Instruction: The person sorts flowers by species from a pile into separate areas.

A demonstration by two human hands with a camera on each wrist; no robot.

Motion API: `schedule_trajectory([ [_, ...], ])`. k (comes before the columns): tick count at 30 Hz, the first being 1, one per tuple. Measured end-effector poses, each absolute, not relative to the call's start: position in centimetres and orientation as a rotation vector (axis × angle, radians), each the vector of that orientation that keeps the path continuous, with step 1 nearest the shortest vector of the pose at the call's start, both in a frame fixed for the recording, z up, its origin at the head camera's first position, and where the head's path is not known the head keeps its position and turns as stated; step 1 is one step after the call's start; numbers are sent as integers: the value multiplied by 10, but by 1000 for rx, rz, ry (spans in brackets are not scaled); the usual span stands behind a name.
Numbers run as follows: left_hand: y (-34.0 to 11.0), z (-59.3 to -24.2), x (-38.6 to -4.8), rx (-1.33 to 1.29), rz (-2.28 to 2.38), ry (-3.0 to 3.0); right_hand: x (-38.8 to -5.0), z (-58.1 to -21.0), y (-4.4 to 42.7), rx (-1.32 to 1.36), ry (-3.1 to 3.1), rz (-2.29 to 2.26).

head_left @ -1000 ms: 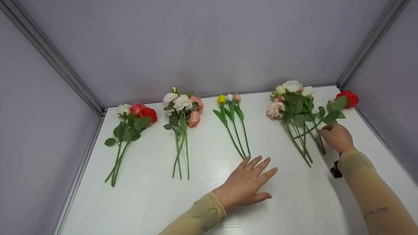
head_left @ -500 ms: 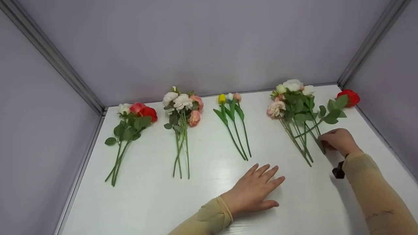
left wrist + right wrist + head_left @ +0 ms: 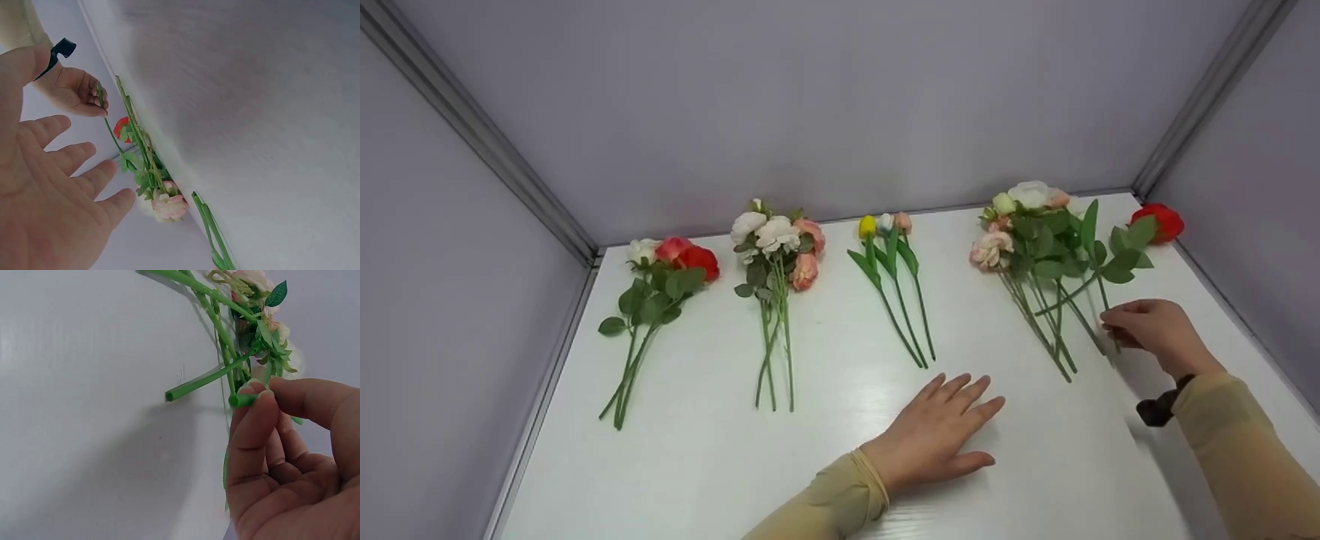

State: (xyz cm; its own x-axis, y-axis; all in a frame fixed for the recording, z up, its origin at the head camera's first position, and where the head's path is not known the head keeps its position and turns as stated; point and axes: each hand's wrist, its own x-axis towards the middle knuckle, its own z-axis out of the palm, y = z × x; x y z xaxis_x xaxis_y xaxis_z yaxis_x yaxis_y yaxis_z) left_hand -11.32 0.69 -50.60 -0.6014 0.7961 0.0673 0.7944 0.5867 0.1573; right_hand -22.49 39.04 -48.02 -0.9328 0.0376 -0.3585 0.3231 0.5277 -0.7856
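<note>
My right hand (image 3: 1162, 334) pinches a tulip (image 3: 1104, 296) low on its green stem, at the right edge of the mixed bunch (image 3: 1039, 247). One long smooth leaf rises over that bunch; the tulip's bloom is hard to make out among the others. The stem's cut end (image 3: 243, 400) sticks out between thumb and fingertips in the right wrist view. A red rose (image 3: 1157, 223) lies at the far right, its stem crossing the bunch. With fingers spread, palm down, my left hand (image 3: 937, 431) holds nothing, nearest to three tulips (image 3: 900, 289) in yellow, pale blue and pink.
Left of the three tulips lies a bunch of white and pink flowers (image 3: 776, 247). Farther left is another bunch in red and white (image 3: 671, 270). All rest on a white table (image 3: 697, 480), enclosed by grey panels (image 3: 840, 112) behind and at both sides.
My right hand has drawn toward me and to the right, bringing the tulip's stem apart from the bunch and its long leaf into sight. My left hand has shifted slightly right and nearer.
</note>
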Motion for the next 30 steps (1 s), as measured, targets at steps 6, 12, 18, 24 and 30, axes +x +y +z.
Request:
schedule_trajectory([
  [6,5,-506,-115,1383,304,2804,-214,-477,393,319,2544,-1390],
  [12,-3,-504,-121,1294,498,2812,-206,-482,376,346,2568,-1524],
  [18,-19,-492,-138,930,997,2765,-197,-479,320,261,2515,-1641],
  [24,-43,-474,-166,370,1737,2413,-184,-481,236,49,2341,-1826],
  [30,-59,-467,-182,154,2177,2059,-167,-491,165,-86,2176,-1894],
])
